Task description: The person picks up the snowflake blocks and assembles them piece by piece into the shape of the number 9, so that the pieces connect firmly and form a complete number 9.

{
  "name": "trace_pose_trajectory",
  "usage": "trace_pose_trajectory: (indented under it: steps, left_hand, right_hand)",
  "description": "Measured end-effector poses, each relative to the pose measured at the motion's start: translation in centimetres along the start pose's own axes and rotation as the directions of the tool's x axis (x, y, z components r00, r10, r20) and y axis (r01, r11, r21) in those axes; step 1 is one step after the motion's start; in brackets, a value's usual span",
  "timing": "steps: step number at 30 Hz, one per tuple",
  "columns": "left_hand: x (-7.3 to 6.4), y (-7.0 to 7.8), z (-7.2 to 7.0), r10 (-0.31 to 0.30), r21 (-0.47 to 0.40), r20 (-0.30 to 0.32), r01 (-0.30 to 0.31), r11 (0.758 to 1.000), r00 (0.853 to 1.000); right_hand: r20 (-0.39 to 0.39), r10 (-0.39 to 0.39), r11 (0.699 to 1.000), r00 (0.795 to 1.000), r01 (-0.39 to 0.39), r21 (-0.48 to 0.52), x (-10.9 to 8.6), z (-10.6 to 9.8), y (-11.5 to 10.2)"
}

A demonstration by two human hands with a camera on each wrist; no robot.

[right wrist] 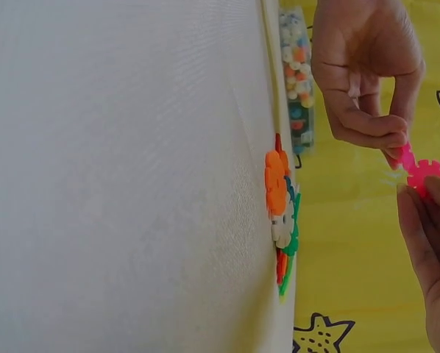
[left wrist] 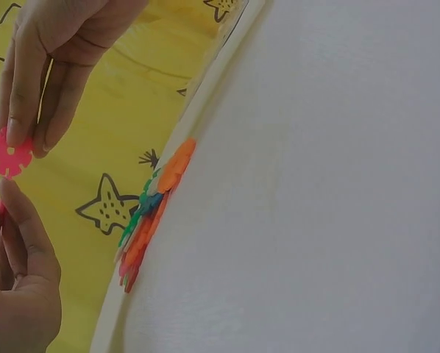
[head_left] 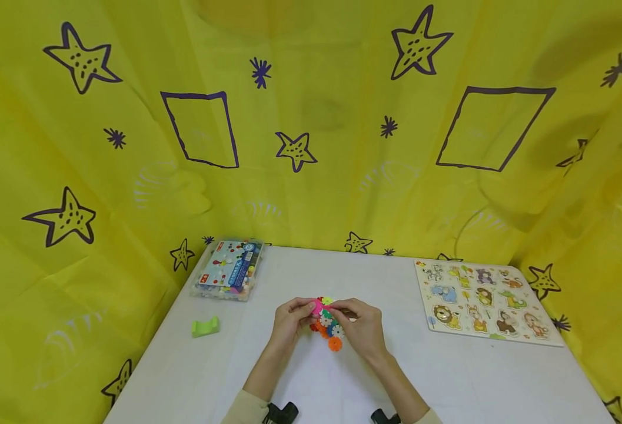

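Between finger and thumb, my left hand pinches a pink notched plastic disc, which shows edge-on in the right wrist view. My right hand pinches a second pink notched disc by its rim. The two discs meet at their edges at an angle; whether their slots are joined cannot be made out. Below the hands, a small pile of notched discs lies on the table, with an orange disc nearest me, white discs, and red, blue, green and yellow ones partly hidden.
A clear plastic box of coloured pieces stands at the back left of the white table. A light green block lies in front of it. At the right lies an animal puzzle board. Yellow curtain surrounds the table's back and sides.
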State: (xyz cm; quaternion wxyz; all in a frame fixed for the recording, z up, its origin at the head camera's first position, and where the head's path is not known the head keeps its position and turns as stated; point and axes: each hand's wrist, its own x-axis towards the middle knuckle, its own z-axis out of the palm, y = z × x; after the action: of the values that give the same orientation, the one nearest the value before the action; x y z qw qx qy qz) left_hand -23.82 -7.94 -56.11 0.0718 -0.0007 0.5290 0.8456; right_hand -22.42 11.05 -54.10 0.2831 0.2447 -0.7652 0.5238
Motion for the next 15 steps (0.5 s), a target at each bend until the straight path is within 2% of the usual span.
trace_pose_trajectory:
  steps: [8,15]
  left_hand:
    - [-0.02,-0.21,0.07,0.005,-0.018,0.008,-0.005,1.000,1.000]
    - [0.08,-0.45,0.09,-0.017,-0.069,0.012,0.018,0.997,1.000]
  right_hand:
    - [0.004,0.033,0.999,0.999,-0.033,0.032,0.00,-0.07,0.09]
    - [0.017,0.052,0.997,0.999,-0.053,0.048,-0.02,-0.07,0.30]
